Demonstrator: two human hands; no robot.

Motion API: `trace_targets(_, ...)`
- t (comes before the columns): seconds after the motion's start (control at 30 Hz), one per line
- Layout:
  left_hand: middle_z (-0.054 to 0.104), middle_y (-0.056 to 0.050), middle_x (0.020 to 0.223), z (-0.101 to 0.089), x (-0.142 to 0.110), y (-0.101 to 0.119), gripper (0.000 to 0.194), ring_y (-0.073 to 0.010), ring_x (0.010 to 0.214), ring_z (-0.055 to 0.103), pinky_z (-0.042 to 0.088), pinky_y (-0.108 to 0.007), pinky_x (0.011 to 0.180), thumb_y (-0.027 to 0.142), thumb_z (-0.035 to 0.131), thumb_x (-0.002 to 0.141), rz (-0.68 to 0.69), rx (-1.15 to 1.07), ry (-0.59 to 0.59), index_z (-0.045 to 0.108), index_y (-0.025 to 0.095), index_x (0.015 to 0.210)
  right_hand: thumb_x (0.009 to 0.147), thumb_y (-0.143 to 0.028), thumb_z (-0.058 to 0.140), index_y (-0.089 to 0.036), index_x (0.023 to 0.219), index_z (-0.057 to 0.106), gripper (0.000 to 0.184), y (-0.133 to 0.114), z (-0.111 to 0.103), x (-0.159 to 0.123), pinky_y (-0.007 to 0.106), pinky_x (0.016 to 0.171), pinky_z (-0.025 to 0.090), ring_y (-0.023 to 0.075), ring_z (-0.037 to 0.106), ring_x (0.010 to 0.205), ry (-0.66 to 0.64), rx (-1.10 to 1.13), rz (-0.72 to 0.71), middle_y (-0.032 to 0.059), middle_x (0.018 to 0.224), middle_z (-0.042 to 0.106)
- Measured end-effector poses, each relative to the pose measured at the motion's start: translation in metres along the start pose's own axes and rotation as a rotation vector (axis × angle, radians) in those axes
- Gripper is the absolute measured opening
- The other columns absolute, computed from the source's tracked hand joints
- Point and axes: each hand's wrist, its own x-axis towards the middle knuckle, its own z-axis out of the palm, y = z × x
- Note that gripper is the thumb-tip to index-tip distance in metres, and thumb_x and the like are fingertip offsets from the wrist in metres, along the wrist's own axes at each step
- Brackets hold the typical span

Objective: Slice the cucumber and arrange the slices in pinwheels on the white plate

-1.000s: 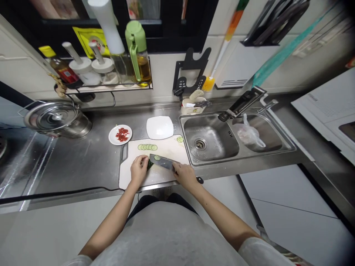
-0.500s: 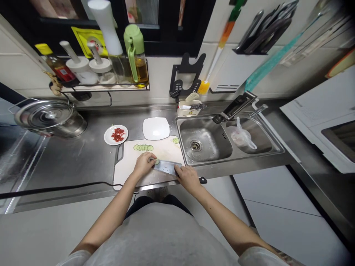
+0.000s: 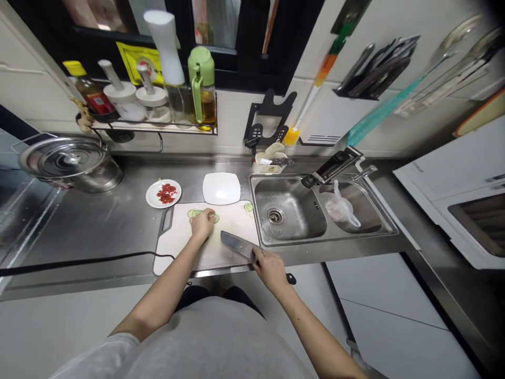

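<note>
My left hand [image 3: 203, 222] is over the far part of the white cutting board [image 3: 173, 242], its fingertips pinched at a thin, pale green cucumber slice [image 3: 216, 218]. This slice sits at the right end of a row of overlapping cucumber slices [image 3: 192, 213], which my hand partly hides. In my right hand [image 3: 270, 268] is a kitchen knife [image 3: 239, 246] with a broad blade. The blade points left and lies low over the board, apart from the slices; its black handle end sticks out past my palm. Another small bit of cucumber [image 3: 248, 207] lies at the board's far right corner.
Behind the board are a white square plate [image 3: 221, 188] and a round plate [image 3: 152, 196] with chopped red pieces. A double sink [image 3: 292, 210] adjoins on the right, a plastic bag [image 3: 341, 205] in its right basin. A lidded pot [image 3: 90, 176] stands left; a black cable [image 3: 98, 260] crosses the counter.
My left hand has moved away from the knife blade to the row's right end with a cucumber slice. The knife has swung slightly, its tip drawn apart from my left hand.
</note>
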Motion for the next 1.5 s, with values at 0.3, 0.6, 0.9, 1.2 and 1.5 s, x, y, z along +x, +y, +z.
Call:
trace_targets(0.3, 0.072, -0.006, 0.095, 0.007, 0.023, 0.001, 0.025, -0.0258, 0.096, 0.061, 0.032, -0.04, 0.087, 0.02, 0.053, 0.08, 0.061, 0.131, 0.008, 0.066, 0.024, 0.102, 0.089, -0.03, 0.054, -0.021, 0.128, 0.053, 0.04, 0.003, 0.003, 0.0, 0.029, 0.081, 0.039, 0.0231, 0.062, 0.098, 0.003, 0.017, 0.029, 0.0093, 0.101, 0.07)
trace_targets(0.6, 0.069, -0.009, 0.101, -0.002, 0.019, -0.003, 0.021, -0.0274, 0.1, 0.059, 0.038, -0.044, 0.09, 0.031, 0.053, 0.085, 0.081, 0.073, 0.118, 0.072, 0.023, 0.09, 0.096, -0.029, 0.038, -0.023, 0.118, 0.056, 0.029, -0.006, -0.003, 0.007, 0.027, 0.074, 0.036, 0.0201, 0.065, 0.091, -0.033, 0.104, 0.076, 0.0073, 0.1, 0.071)
trace_targets(0.9, 0.068, -0.006, 0.096, -0.016, -0.053, -0.066, 0.03, -0.0209, 0.093, 0.061, 0.047, -0.035, 0.088, 0.041, 0.048, 0.091, 0.332, -0.085, 0.238, 0.071, 0.023, 0.097, 0.101, -0.035, 0.029, -0.021, 0.113, 0.053, 0.03, -0.038, -0.009, 0.03, 0.027, 0.068, 0.034, 0.0205, 0.065, 0.086, -0.161, 0.202, 0.025, 0.0087, 0.092, 0.071)
trace_targets(1.2, 0.068, -0.007, 0.108, -0.009, -0.075, -0.079, 0.03, -0.0215, 0.098, 0.062, 0.05, -0.036, 0.089, 0.04, 0.054, 0.089, 0.432, 0.048, 0.135, 0.067, 0.028, 0.113, 0.1, -0.032, 0.027, -0.019, 0.114, 0.053, 0.031, -0.066, -0.017, 0.042, 0.029, 0.071, 0.039, 0.0219, 0.066, 0.089, -0.199, 0.196, -0.08, 0.0105, 0.095, 0.071)
trace_targets(1.5, 0.069, -0.006, 0.105, -0.011, -0.077, -0.085, 0.028, -0.0196, 0.097, 0.062, 0.05, -0.035, 0.09, 0.04, 0.051, 0.092, 0.505, 0.036, 0.145, 0.07, 0.027, 0.108, 0.1, -0.029, 0.026, -0.018, 0.113, 0.054, 0.032, -0.072, -0.016, 0.039, 0.03, 0.072, 0.041, 0.0233, 0.066, 0.088, -0.219, 0.229, -0.102, 0.0116, 0.095, 0.07)
